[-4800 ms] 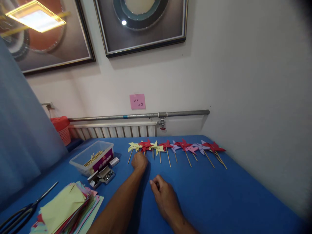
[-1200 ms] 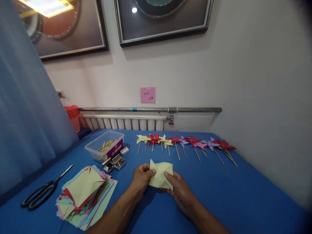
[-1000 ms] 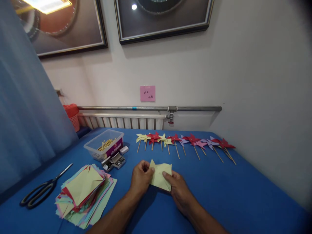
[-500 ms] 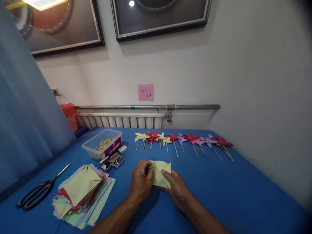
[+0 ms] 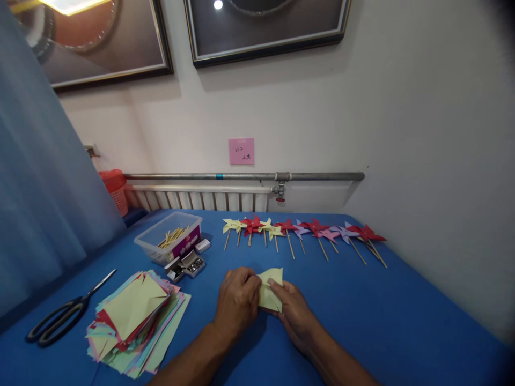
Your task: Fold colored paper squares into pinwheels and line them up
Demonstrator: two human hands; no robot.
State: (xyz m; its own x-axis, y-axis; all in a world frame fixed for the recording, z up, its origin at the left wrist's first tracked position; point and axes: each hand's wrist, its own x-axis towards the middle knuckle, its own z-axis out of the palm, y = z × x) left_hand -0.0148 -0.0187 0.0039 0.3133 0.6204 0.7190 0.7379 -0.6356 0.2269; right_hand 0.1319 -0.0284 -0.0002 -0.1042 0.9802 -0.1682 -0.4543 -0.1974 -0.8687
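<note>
A pale yellow cut paper square is pinched between both my hands just above the blue table. My left hand folds its left side inward, fingers curled over the edge. My right hand holds its right side, thumb on top. Beyond them, a row of finished paper pinwheels in yellow, red, purple and pink lies on sticks along the table's far edge.
A stack of coloured paper squares lies at the front left, black scissors left of it. A clear box of wooden sticks and small open boxes of metal pins sit behind. A radiator and pipe line the wall.
My left hand, earlier at the pinwheel row, came back with my right onto the yellow paper. Over the last second both hands have folded its corners inward, so less paper shows.
</note>
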